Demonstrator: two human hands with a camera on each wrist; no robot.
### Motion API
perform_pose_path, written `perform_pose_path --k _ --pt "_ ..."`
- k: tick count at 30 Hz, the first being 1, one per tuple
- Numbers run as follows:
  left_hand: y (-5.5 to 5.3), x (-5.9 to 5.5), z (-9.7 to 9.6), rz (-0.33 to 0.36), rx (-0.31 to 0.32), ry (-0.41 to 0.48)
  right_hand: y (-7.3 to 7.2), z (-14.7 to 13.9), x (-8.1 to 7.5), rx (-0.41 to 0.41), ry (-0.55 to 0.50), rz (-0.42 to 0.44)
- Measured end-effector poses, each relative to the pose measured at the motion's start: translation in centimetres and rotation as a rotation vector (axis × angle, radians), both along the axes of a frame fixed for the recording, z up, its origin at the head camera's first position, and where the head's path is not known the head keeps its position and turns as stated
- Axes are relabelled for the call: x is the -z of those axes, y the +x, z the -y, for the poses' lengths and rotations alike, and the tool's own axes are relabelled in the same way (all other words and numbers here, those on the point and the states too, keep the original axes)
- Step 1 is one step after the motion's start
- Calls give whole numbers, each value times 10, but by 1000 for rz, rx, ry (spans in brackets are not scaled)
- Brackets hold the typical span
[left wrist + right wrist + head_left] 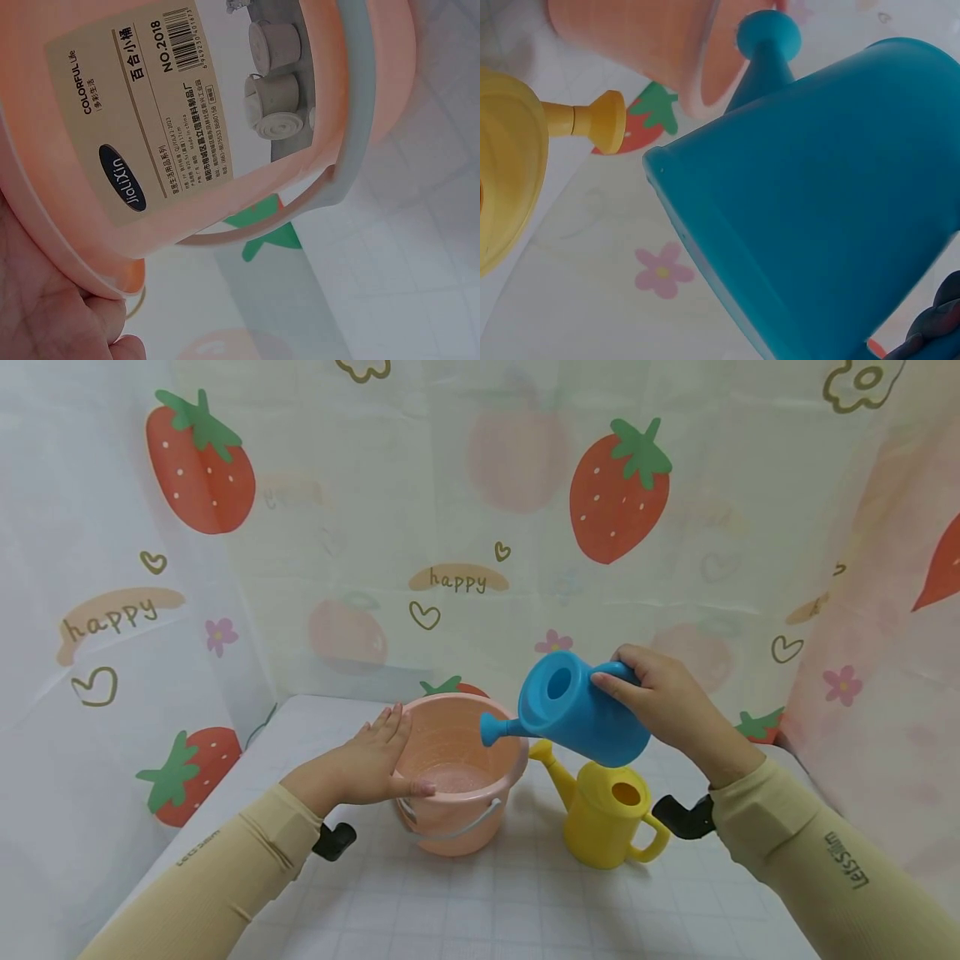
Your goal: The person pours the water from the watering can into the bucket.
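A pink bucket (457,822) stands on the table, its pale handle hanging down the front. My left hand (367,760) rests on the bucket's left rim, fingers extended and thumb along the front edge. The left wrist view shows the palm against the rim beside a printed label (142,112). My right hand (663,697) grips the handle of a blue watering can (585,710), held raised and tilted. Its spout head (769,35) is over the bucket's right rim; no water stream is discernible. Below the blue can, a yellow watering can (600,827) stands upright.
A white gridded cloth (390,910) covers the table. Behind and at both sides hang curtains (450,485) printed with strawberries, hearts and flowers. Black mounts (682,818) stick out from both wrists. The yellow can's spout (600,121) points toward the bucket.
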State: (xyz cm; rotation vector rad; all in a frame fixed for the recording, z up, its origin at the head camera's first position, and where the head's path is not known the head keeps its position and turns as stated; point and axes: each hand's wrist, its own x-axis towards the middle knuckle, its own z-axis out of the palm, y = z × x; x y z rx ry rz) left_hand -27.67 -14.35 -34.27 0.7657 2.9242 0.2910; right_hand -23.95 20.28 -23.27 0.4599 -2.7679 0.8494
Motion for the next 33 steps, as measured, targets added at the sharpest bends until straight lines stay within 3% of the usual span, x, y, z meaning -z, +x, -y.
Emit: perform_pose_path --k 33 --pt "-1 2 0 -2 -5 -1 1 3 0 -2 17 8"
